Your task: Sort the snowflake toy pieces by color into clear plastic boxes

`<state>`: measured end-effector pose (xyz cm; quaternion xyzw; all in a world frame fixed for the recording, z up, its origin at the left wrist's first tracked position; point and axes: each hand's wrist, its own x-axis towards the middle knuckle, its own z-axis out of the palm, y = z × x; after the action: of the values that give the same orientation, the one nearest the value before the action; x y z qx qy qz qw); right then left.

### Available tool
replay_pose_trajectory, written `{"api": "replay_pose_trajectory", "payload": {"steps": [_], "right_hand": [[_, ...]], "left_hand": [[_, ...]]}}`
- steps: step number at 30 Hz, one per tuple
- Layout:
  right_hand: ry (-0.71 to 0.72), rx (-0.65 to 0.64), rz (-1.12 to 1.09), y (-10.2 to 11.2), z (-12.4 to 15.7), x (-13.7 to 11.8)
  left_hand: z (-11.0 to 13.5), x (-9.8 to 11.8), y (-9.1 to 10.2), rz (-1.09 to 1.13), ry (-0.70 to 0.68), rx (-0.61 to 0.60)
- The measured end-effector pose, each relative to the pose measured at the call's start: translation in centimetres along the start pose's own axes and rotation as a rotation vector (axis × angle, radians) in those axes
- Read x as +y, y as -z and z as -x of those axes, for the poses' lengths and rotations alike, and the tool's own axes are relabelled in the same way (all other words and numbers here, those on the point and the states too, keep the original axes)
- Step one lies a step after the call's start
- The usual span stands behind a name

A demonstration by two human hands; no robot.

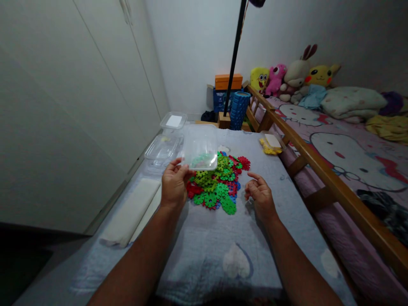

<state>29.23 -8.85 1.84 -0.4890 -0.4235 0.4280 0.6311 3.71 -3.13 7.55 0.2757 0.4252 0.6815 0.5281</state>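
My left hand (174, 182) grips the near left corner of a clear rectangular plastic container (200, 144), thumb on top. It is raised and tilted over the far left part of a pile of snowflake-shaped plastic building discs (219, 180), and some green shows through it. Red, green, yellow-green and blue discs lie heaped on the cloth. To the right of this pile hovers my right hand (259, 193), with its index finger stretched out and the other fingers loosely bent. Nothing shows in it.
Left of the pile stand a clear container (163, 147) and, behind it, another with a white label (174, 121). A folded cream cloth (132, 212) lies at the left edge. Yellow pieces fill a clear box (270, 144) at the far right. A wooden bed rail (299, 170) borders the right side.
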Motion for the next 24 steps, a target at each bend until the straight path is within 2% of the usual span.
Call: {"api": "replay_pose_trajectory", "payload": {"steps": [5, 9, 16, 24], "right_hand": [[-0.02, 0.004, 0.052, 0.1, 0.0, 0.1], [-0.04, 0.008, 0.076, 0.0, -0.1, 0.3], [-0.074, 0.022, 0.106, 0.5, -0.4, 0.9], [-0.083, 0.029, 0.117, 0.7, -0.5, 0.7]], "left_hand": [[-5.5, 4.9, 3.1, -0.042, -0.08, 0.218], [-8.7, 7.2, 5.0, -0.064, -0.094, 0.33], [-12.2, 7.8, 6.5, -0.133, -0.046, 0.384], [-14.1, 7.1, 7.3, -0.219, -0.013, 0.408]]}}
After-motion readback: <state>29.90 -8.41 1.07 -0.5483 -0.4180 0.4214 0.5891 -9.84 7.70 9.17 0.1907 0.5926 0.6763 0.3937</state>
